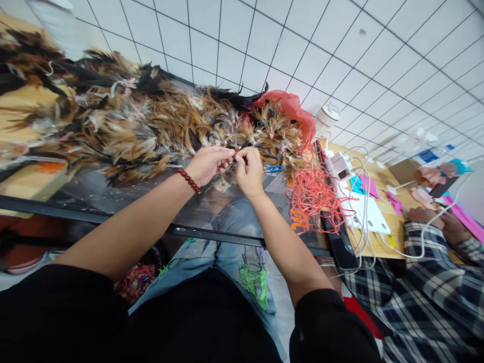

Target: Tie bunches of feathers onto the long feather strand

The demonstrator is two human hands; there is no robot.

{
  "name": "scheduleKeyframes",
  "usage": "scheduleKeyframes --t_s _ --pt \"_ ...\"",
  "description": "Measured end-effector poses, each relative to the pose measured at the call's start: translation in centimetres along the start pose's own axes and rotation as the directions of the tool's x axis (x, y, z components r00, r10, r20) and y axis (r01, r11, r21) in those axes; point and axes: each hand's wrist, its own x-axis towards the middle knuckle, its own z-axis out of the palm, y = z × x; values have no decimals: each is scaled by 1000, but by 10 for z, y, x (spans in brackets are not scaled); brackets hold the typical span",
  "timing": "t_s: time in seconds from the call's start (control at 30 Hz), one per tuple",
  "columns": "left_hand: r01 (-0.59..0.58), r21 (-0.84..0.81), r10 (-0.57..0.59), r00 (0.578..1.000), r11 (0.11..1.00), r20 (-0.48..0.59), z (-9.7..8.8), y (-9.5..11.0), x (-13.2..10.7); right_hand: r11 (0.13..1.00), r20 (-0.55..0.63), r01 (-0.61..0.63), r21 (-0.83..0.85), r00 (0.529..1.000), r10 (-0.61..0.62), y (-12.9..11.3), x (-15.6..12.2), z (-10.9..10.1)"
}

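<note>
My left hand (207, 164), with a red bead bracelet (188, 180) on the wrist, and my right hand (248, 169) meet over a glass table (113, 194). Both pinch a small bunch of brown feathers (233, 154) between their fingertips. Right behind the hands lies a long heap of brown, black and white feathers (132, 121). Blue-handled scissors (273, 169) lie just right of my right hand.
A tangle of orange-red strings (315, 199) and a red plastic bag (291, 108) lie to the right. Further right stands a wooden table (378, 242) with white cables, a power strip and pink pieces. A person in a plaid sleeve (423, 272) works there.
</note>
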Motion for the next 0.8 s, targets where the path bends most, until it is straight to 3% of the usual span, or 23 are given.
scheduleKeyframes --t_s 0.13,0.2,0.37,0.43,0.53,0.63,0.8 --pt "-76 265 95 994 961 -57 2 -3 -1 990 16 32 -135 999 -30 6 -3 0" --pt "-131 399 158 987 908 -36 3 -5 -2 980 37 29 -199 999 -22 9 -5 0" --pt "-229 585 322 945 778 -58 2 -9 -2 962 73 58 -266 997 -40 9 -4 -1" --pt "-232 568 338 937 790 -88 2 -9 -1 967 46 55 -247 998 -45 8 -3 -2" --pt "-227 413 286 955 882 -85 2 -8 1 972 7 25 -232 1000 -24 9 -2 -4" --pt "-233 298 269 960 926 -84 4 -6 1 965 65 36 -262 998 -19 9 -2 -5" --pt "-233 251 242 970 940 -6 6 -5 -1 940 106 61 -337 994 -27 10 -3 -5"
